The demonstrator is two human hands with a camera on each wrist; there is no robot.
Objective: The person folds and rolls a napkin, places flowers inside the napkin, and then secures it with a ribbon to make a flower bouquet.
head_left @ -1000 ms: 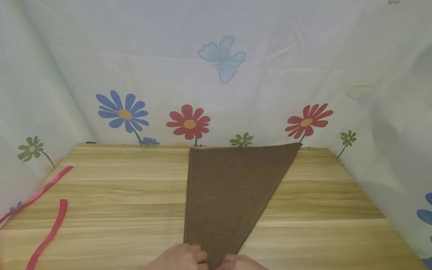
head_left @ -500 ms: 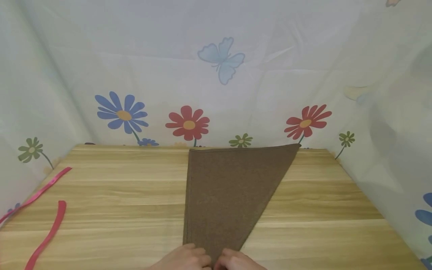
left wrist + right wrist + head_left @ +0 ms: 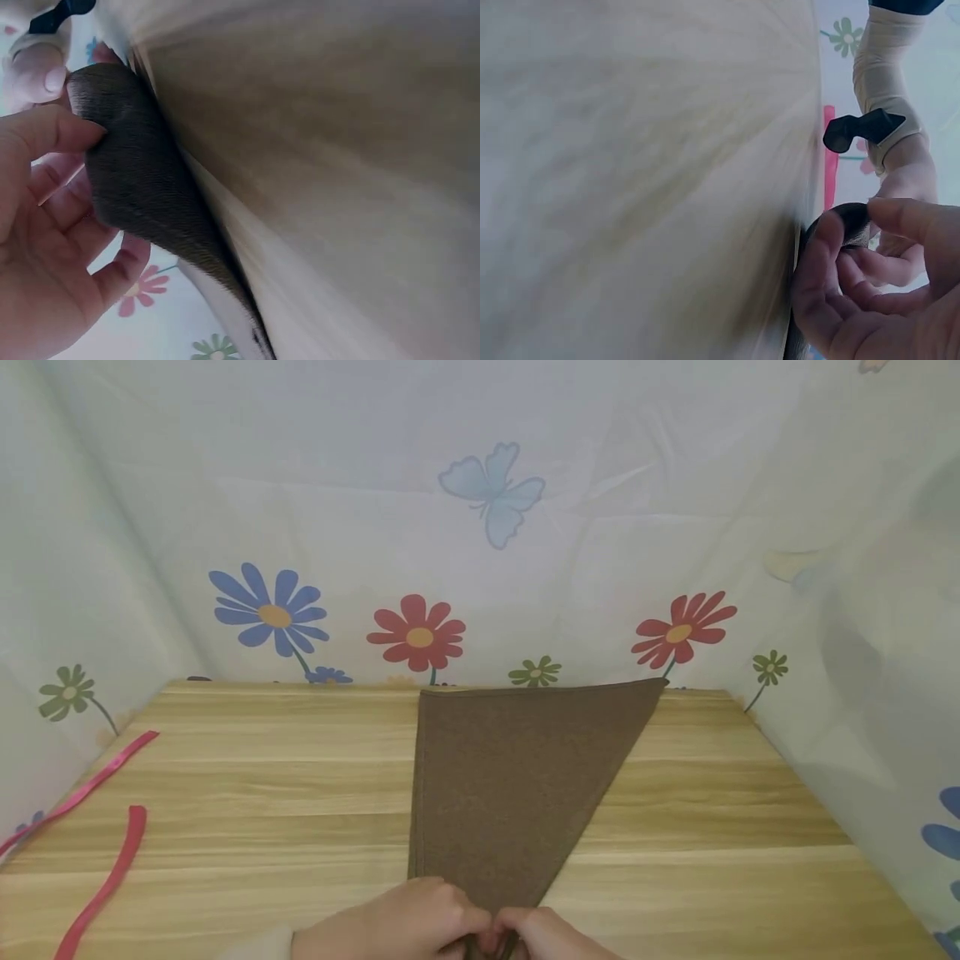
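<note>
A brown folded cloth (image 3: pixel 517 777) lies on the wooden table, wide at the far edge and narrowing toward me. At its near end my left hand (image 3: pixel 405 918) and right hand (image 3: pixel 555 935) nearly touch, both pinching it. In the left wrist view, the left hand (image 3: pixel 52 225) holds the cloth's folded end (image 3: pixel 131 150) between thumb and fingers, with the right hand just beyond. The right wrist view has the right hand (image 3: pixel 885 300) gripping a curled bit of the cloth (image 3: pixel 851 221). The lowest part of the cloth is hidden by the hands.
Two pinkish-red strips lie at the table's left, a farther strip (image 3: pixel 97 785) and a nearer strip (image 3: pixel 108 885). A white curtain (image 3: pixel 322 502) printed with flowers and a butterfly stands behind and beside the wooden table (image 3: pixel 285 810).
The left hand has moved up and right, until it nearly meets the right hand. The cloth's near end is now gathered between them; its far part stays put.
</note>
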